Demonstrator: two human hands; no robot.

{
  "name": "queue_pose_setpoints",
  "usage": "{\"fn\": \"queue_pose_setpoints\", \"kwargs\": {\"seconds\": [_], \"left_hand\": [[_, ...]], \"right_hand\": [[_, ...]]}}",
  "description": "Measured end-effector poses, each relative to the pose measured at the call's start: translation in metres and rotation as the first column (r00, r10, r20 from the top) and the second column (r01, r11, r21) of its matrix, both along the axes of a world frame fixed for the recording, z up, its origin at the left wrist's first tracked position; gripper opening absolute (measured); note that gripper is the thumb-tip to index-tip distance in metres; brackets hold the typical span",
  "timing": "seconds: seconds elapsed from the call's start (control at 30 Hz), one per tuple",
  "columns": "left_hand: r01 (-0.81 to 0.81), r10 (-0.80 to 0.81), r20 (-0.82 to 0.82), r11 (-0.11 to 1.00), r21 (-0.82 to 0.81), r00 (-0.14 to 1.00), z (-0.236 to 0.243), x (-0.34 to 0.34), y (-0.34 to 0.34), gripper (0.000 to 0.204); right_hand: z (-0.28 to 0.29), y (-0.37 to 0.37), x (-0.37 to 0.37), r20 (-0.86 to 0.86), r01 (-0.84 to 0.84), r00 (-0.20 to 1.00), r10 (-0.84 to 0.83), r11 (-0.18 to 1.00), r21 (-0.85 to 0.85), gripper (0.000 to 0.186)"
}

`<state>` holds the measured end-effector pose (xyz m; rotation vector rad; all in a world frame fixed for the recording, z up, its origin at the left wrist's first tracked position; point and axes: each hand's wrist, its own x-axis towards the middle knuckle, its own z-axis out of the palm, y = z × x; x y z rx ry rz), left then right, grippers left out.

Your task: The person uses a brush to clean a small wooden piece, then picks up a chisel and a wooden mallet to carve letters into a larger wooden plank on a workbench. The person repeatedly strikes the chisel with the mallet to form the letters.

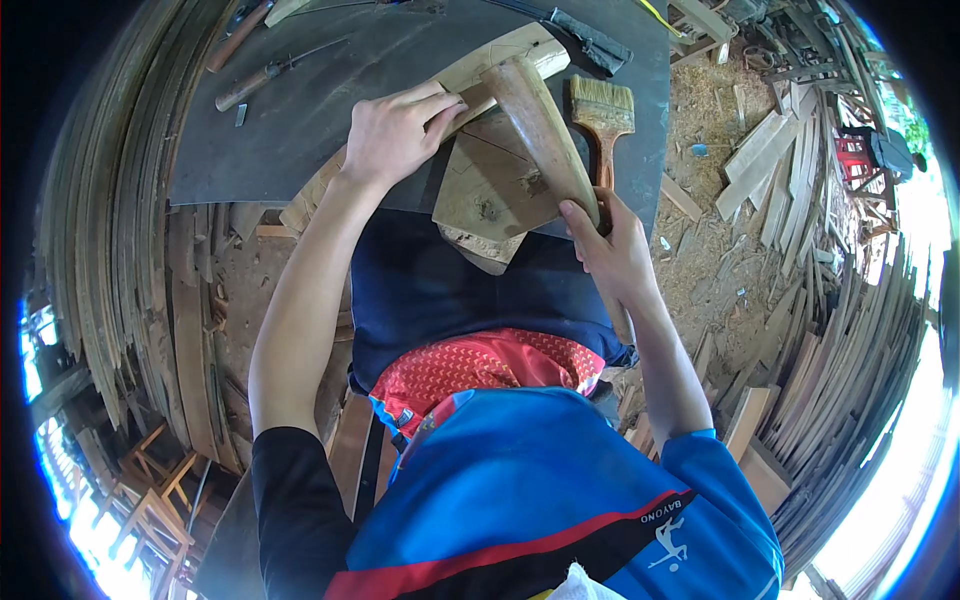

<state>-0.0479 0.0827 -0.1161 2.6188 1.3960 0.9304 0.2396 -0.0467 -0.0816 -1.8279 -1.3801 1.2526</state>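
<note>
My right hand (612, 245) is closed round a long, rounded wooden club (540, 130), thick at its far end and slanting away to the left. Its narrow end passes back below my wrist. With fingers curled, my left hand (395, 135) grips a long pale wooden board (515, 55) lying diagonally across the table edge; the undersides of those fingers are hidden. Between my hands, a flat, angular wooden block (490, 195) with a dark knot sits at the near edge, partly covered by the club. A wide paintbrush (603, 105) lies just right of the club, bristles away from me.
On the dark tabletop (300, 140), a wooden-handled pointed tool (250, 88) lies at the left and a black-handled tool (590, 45) at the far right. Stacked planks (120, 200) line the left side. Scrap boards (765, 150) and shavings cover the ground at right.
</note>
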Motion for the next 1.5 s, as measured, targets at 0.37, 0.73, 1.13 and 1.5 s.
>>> {"fn": "queue_pose_setpoints", "kwargs": {"seconds": [0.37,0.73,1.13,1.5], "left_hand": [[0.019,-0.019,0.002,0.999,0.031,1.0,0.002,0.001,0.0,0.007],[-0.178,0.216,0.149,0.956,-0.233,0.965,0.006,0.005,0.006,0.012],[-0.101,0.154,0.259,0.973,-0.208,0.953,-0.009,0.002,-0.012,0.011],[-0.108,0.119,0.157,0.991,-0.078,0.98,-0.007,0.007,-0.013,0.012]], "right_hand": [[0.003,0.001,-0.002,0.028,0.007,1.0,-0.006,1.0,-0.02,0.052],[0.0,-0.002,-0.001,0.084,-0.022,0.996,0.019,0.999,0.031,0.053],[-0.008,-0.003,0.001,0.07,-0.03,0.997,0.024,0.997,0.075,0.054],[-0.005,-0.002,0.002,0.089,-0.059,0.995,0.052,0.995,0.075,0.054]]}}
